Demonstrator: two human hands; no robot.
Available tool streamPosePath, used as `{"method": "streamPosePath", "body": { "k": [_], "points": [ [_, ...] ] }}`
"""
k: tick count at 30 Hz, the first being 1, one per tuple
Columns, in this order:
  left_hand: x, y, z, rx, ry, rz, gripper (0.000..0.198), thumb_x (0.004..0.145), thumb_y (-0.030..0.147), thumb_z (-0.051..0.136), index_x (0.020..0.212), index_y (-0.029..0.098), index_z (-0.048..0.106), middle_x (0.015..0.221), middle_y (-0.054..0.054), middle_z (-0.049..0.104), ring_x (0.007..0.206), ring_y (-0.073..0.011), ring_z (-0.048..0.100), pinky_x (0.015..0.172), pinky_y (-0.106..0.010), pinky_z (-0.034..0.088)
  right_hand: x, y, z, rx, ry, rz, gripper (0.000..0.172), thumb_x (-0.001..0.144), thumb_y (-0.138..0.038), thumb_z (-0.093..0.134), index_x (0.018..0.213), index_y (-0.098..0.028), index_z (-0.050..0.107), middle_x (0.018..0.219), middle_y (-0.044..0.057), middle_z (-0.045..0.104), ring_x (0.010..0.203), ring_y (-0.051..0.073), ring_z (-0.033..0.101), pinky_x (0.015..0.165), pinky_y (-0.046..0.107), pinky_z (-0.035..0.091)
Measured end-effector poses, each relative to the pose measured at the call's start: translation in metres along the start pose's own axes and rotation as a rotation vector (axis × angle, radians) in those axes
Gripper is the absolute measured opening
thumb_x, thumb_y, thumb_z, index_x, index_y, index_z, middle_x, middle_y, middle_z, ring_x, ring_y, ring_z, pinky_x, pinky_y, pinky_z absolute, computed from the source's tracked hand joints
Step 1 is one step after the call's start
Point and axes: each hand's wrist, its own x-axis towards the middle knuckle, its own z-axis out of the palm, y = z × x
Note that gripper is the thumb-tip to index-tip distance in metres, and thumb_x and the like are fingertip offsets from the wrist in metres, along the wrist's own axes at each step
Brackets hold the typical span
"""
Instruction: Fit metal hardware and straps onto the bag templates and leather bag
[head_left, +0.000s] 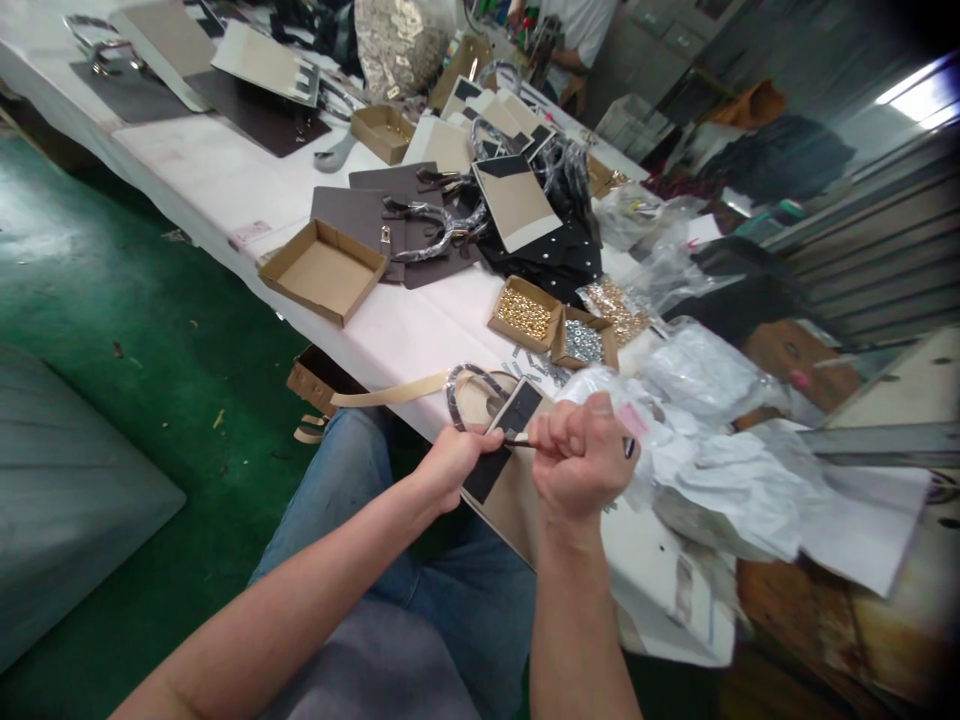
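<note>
My right hand [577,455] is closed in a fist around a screwdriver [519,442], whose thin dark shaft points left; most of its handle is hidden. The tip meets a beige bag panel [517,500] with black patches, tilted between my lap and the table edge. My left hand [456,462] grips this panel, thumb close to the screwdriver's tip. A plastic-wrapped looped handle [453,392] rises from the panel just beyond my left hand. Whatever the tip touches is too small to make out.
Small boxes of gold fasteners [523,314] and silver fasteners [582,342] stand beyond my hands. A cardboard tray [324,270] and dark bag panels [352,215] lie farther left. Crumpled plastic bags [720,480] crowd the right. Another person [589,35] is at the far end.
</note>
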Motion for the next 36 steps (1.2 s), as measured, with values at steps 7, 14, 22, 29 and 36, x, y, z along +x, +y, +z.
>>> {"method": "streamPosePath", "body": {
  "k": [7, 14, 22, 29, 36],
  "points": [
    [0.001, -0.001, -0.001, -0.007, -0.025, 0.011, 0.035, 0.075, 0.041, 0.103, 0.083, 0.015, 0.082, 0.076, -0.008, 0.077, 0.081, -0.0265, 0.073, 0.078, -0.035, 0.054, 0.001, 0.008, 0.000, -0.068, 0.010, -0.080, 0.068, 0.104, -0.042, 0.084, 0.056, -0.023, 0.040, 0.052, -0.009, 0.030, 0.043, 0.008, 0.030, 0.043, 0.026, 0.026],
    [-0.001, 0.005, 0.002, -0.007, -0.002, -0.006, 0.027, 0.077, 0.034, 0.098, 0.078, 0.015, 0.079, 0.075, -0.007, 0.076, 0.069, -0.0195, 0.065, 0.067, -0.030, 0.045, -0.010, 0.010, 0.003, -0.147, -0.047, -0.143, 0.065, 0.109, -0.040, 0.079, 0.057, -0.023, 0.042, 0.054, -0.007, 0.033, 0.046, 0.008, 0.033, 0.045, 0.027, 0.029],
    [0.003, 0.001, -0.003, 0.002, -0.025, 0.007, 0.033, 0.078, 0.040, 0.101, 0.081, 0.015, 0.080, 0.079, -0.006, 0.076, 0.071, -0.0196, 0.065, 0.072, -0.031, 0.047, -0.008, 0.012, 0.000, -0.142, -0.056, -0.107, 0.067, 0.107, -0.041, 0.080, 0.057, -0.023, 0.040, 0.053, -0.008, 0.030, 0.045, 0.007, 0.031, 0.045, 0.025, 0.029],
    [0.005, 0.001, -0.001, 0.012, 0.009, -0.024, 0.021, 0.083, 0.031, 0.094, 0.085, 0.015, 0.081, 0.082, -0.007, 0.078, 0.075, -0.0203, 0.066, 0.071, -0.031, 0.046, -0.007, 0.016, -0.004, -0.048, -0.017, -0.037, 0.062, 0.108, -0.039, 0.074, 0.060, -0.024, 0.037, 0.052, -0.010, 0.027, 0.042, 0.006, 0.025, 0.043, 0.024, 0.024],
    [0.003, 0.000, 0.000, 0.061, 0.008, 0.033, 0.024, 0.082, 0.034, 0.095, 0.084, 0.014, 0.081, 0.081, -0.007, 0.077, 0.073, -0.0188, 0.064, 0.068, -0.029, 0.043, 0.001, 0.015, -0.010, 0.026, -0.012, 0.025, 0.064, 0.105, -0.042, 0.077, 0.060, -0.024, 0.036, 0.051, -0.011, 0.027, 0.040, 0.006, 0.021, 0.042, 0.024, 0.021]
  ]
}}
